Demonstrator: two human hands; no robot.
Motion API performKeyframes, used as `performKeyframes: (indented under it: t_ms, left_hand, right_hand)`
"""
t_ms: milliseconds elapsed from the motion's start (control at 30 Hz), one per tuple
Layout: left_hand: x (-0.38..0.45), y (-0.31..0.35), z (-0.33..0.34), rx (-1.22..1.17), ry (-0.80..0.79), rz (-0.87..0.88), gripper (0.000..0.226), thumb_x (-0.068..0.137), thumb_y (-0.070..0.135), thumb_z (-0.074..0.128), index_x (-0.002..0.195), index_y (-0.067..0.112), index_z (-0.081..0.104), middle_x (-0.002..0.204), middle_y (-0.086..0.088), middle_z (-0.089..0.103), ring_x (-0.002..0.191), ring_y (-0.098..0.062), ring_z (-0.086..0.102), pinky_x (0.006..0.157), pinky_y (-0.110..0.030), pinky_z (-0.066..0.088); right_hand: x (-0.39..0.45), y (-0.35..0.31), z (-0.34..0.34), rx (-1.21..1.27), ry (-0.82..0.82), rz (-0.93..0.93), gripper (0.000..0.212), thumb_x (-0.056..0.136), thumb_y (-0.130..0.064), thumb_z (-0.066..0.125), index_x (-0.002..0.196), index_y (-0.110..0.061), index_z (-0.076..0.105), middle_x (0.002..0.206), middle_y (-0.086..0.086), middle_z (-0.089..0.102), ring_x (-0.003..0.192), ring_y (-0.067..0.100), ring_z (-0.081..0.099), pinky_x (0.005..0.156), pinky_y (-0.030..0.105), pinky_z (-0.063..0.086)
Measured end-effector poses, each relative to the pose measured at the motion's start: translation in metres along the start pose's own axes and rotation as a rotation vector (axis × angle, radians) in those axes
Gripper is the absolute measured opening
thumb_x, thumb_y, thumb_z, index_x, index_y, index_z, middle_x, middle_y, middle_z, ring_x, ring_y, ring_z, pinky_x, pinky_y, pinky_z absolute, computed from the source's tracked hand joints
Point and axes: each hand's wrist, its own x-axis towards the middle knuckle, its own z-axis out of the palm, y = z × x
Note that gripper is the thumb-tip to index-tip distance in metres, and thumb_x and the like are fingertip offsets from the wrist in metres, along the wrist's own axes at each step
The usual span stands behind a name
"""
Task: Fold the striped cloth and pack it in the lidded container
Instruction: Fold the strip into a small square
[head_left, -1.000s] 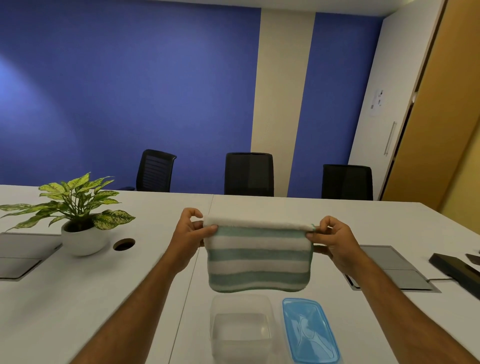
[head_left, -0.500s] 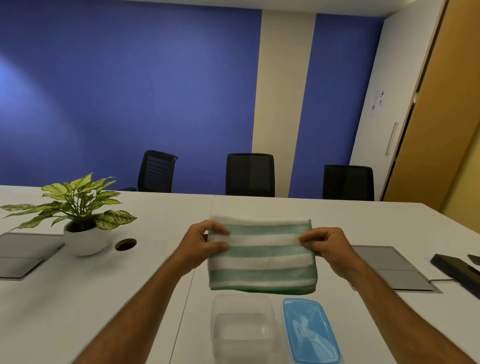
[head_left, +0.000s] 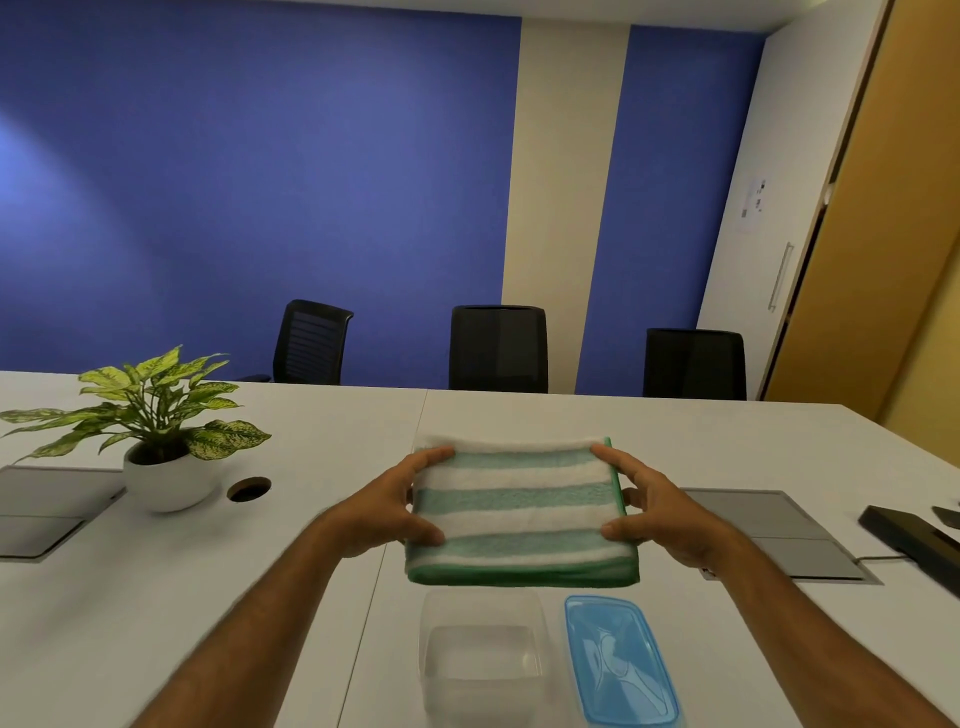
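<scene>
The green-and-white striped cloth (head_left: 519, 512) is folded into a thick rectangle and lies flat between both hands, just above the white table (head_left: 311, 519). My left hand (head_left: 387, 506) grips its left edge, thumb near the front corner. My right hand (head_left: 657, 512) grips its right edge the same way. Right below the cloth, near the table's front, stands the clear container (head_left: 483, 660), open and empty. Its blue lid (head_left: 618, 660) lies flat beside it on the right.
A potted plant (head_left: 156, 431) in a white bowl stands at the left, next to a round cable hole (head_left: 249, 488). Grey floor-box panels (head_left: 769, 525) are set into the table on both sides. A black device (head_left: 909, 540) lies at the far right. Three black chairs line the far edge.
The cloth hung upright from its top corners one second ago. It has since tipped flat, and both hands have shifted from the top corners to its side edges.
</scene>
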Motion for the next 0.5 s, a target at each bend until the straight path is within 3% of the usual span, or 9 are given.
performKeyframes:
  t_ms: [300, 433, 500]
  left_hand:
    - [0.0, -0.004, -0.001, -0.038, -0.031, -0.051, 0.1, 0.074, -0.016, 0.075, 0.149, 0.035, 0.032, 0.144, -0.006, 0.033, 0.124, -0.033, 0.049, 0.085, -0.052, 0.059]
    - [0.003, -0.012, 0.001, 0.021, -0.014, -0.088, 0.105, 0.07, -0.013, 0.079, 0.149, 0.037, 0.031, 0.142, -0.008, 0.035, 0.121, -0.03, 0.051, 0.083, -0.05, 0.06]
    - [0.005, -0.013, 0.004, 0.076, -0.023, -0.097, 0.111, 0.067, -0.009, 0.084, 0.151, 0.037, 0.027, 0.144, -0.006, 0.032, 0.121, -0.027, 0.049, 0.084, -0.046, 0.061]
  right_hand:
    - [0.0, 0.018, 0.001, 0.195, 0.005, 0.009, 0.087, 0.075, 0.026, 0.06, 0.134, -0.037, 0.049, 0.138, 0.004, 0.052, 0.127, 0.047, 0.049, 0.098, 0.074, 0.039]
    - [0.002, 0.018, 0.008, 0.125, 0.028, 0.064, 0.09, 0.074, 0.025, 0.059, 0.137, -0.038, 0.045, 0.132, 0.004, 0.053, 0.121, 0.043, 0.054, 0.095, 0.067, 0.047]
    - [0.004, 0.016, 0.012, 0.071, 0.032, 0.098, 0.096, 0.071, 0.021, 0.061, 0.145, -0.035, 0.037, 0.127, 0.007, 0.056, 0.111, 0.035, 0.06, 0.085, 0.055, 0.058]
